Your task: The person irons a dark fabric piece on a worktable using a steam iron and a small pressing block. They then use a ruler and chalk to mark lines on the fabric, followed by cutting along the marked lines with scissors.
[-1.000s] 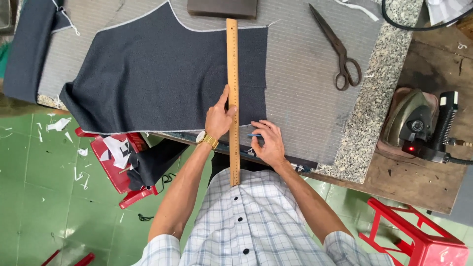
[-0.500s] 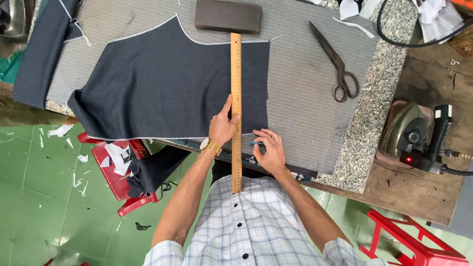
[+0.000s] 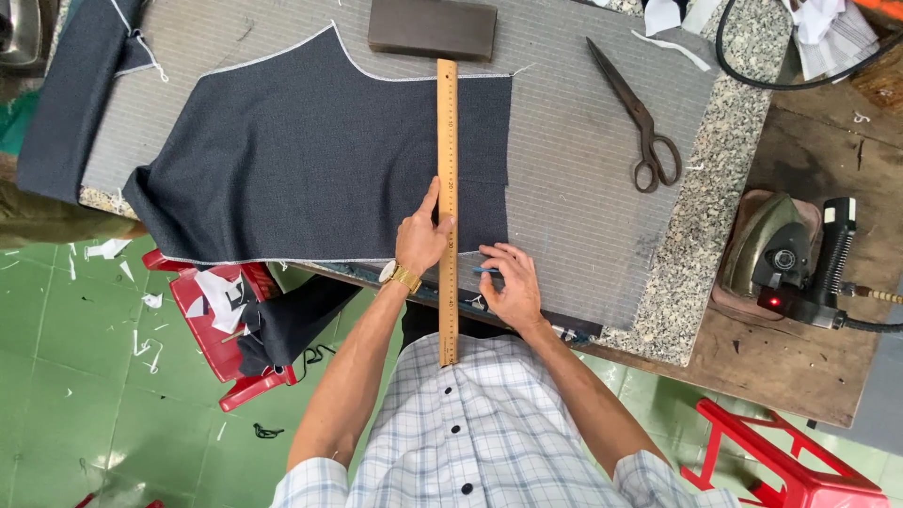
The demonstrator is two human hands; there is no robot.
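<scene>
- The left hand (image 3: 420,240) lies flat on the wooden ruler (image 3: 448,207), fingers together and stretched along it, pressing it down, it seems, so the straight edge stays put on the dark cloth (image 3: 320,160).
- The ruler runs lengthwise away from the person, across the right part of the cloth, its near end jutting past the table edge over the checked shirt (image 3: 489,442).
- The right hand (image 3: 510,282) sits just beside the ruler's right edge, fingertips pinched on a small blue chalk (image 3: 486,270) touching the cloth.
- The cloth lies spread flat on the grey striped table cover (image 3: 583,198).
- A dark block (image 3: 433,28) rests at the cloth's far edge, likely as a weight.
- Scissors (image 3: 635,118) lie well apart to the right; an iron (image 3: 776,254) sits beyond.
- A red stool (image 3: 235,320) below the table holds scraps of cloth.
</scene>
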